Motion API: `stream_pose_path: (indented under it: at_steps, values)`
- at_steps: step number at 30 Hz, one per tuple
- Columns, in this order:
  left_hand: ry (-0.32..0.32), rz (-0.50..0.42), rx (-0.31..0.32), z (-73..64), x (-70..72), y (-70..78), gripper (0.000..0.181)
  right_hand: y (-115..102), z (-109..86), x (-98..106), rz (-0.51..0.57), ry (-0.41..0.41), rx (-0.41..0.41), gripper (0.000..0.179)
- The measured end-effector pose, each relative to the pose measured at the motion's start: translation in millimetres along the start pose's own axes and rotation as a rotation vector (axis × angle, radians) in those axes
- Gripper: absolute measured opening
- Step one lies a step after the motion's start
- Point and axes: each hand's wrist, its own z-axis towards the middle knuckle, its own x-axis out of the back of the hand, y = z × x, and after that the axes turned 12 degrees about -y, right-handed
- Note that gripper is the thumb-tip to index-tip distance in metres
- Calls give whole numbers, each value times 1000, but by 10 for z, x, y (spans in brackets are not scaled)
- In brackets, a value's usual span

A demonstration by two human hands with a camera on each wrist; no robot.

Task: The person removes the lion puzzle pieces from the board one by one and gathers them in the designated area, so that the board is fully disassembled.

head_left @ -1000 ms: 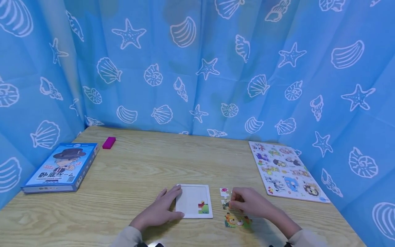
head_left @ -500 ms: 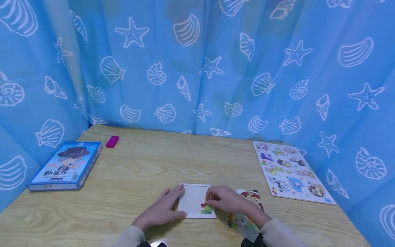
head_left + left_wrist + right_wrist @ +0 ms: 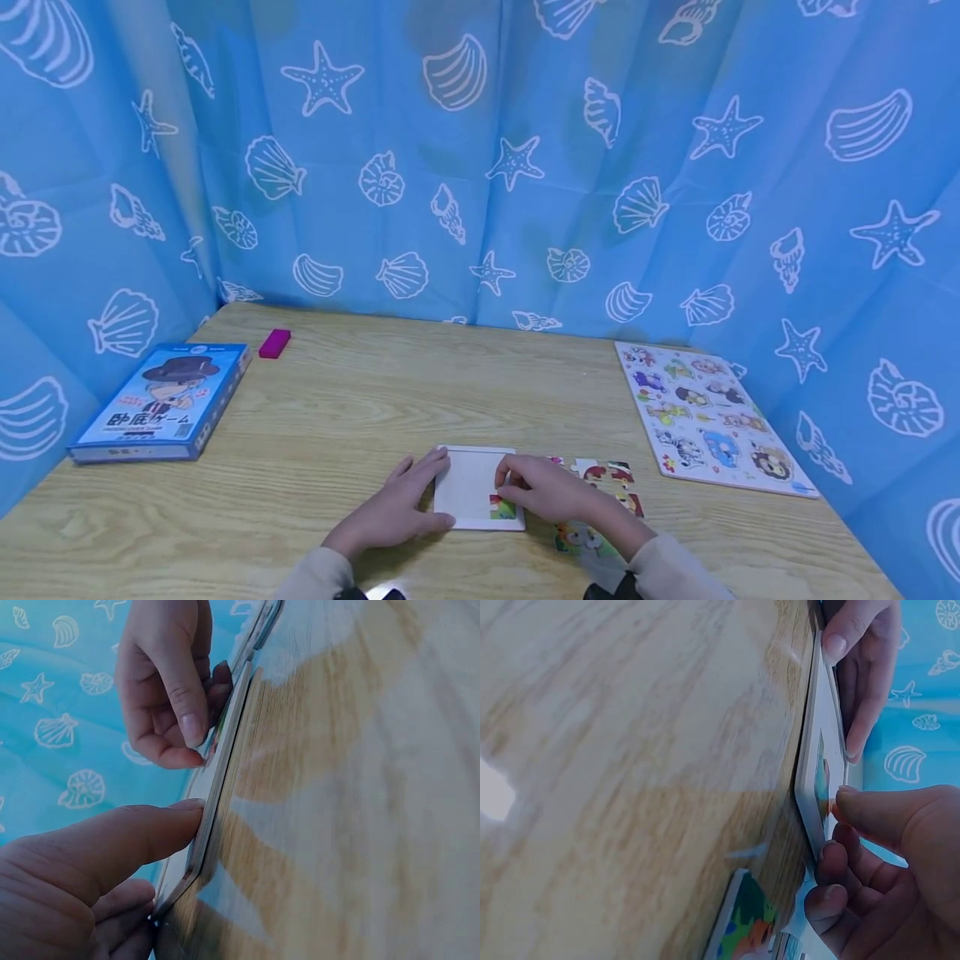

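Observation:
A square white puzzle tray (image 3: 463, 492) lies in front of me on the wooden table. My left hand (image 3: 401, 502) rests along its left side, thumb at the near corner and fingers at the far corner; the left wrist view shows the thumb (image 3: 176, 825) against the rim. Over the tray's right side, my right hand (image 3: 543, 486) pinches a small puzzle piece between thumb and index finger, mostly hidden by the fingertips. A coloured puzzle piece (image 3: 501, 508) lies in the tray's near right corner, just below those fingertips.
Several loose puzzle pieces (image 3: 621, 473) lie right of the tray, partly under my right forearm. A white animal puzzle board (image 3: 712, 421) is at the right. A blue game box (image 3: 159, 404) and a magenta block (image 3: 274, 343) stand at the left. A blue curtain (image 3: 450, 167) encloses the table.
My right hand has moved left from the loose pieces to the tray's right side, then shifted slightly there. The left hand stays at the tray's left side.

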Motion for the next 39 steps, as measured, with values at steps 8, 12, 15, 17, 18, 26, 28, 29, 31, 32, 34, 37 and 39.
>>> stream_pose_path:
  at_steps: [8,12,15,17,18,26,28,29,31,32,34,37,39]
  values:
    - [-9,-7,-6,-1,8,9,77,-17,-20,16,-32,14,35,6]
    - [-16,-11,-6,0,8,8,77,-35,-33,28,-15,23,57,5]
    - [-16,-15,-6,0,7,6,78,-45,-34,38,-8,13,67,6]
    - [-17,-20,-8,0,7,4,78,-54,-38,42,-7,8,73,6]
    - [-18,-22,-11,-1,6,3,77,-56,-42,43,-5,9,78,6]
    - [-22,-27,-13,9,8,13,77,-88,-192,174,55,34,83,2]
    - [-21,-28,-19,11,8,21,77,-74,-294,258,71,41,78,4]
    - [-19,-26,-23,10,8,24,77,-58,-352,303,71,48,76,4]
    - [-14,-20,-27,3,6,29,77,6,-479,386,70,64,73,5]
    - [-10,-15,-27,-1,5,30,77,47,-549,420,67,72,75,5]
    - [-2,-5,-28,-7,3,27,77,151,-691,475,56,84,78,7]
    - [5,3,-30,-10,-5,18,76,313,-908,531,70,71,66,8]
    - [7,3,-35,-7,-11,10,76,419,-1045,564,87,50,43,6]
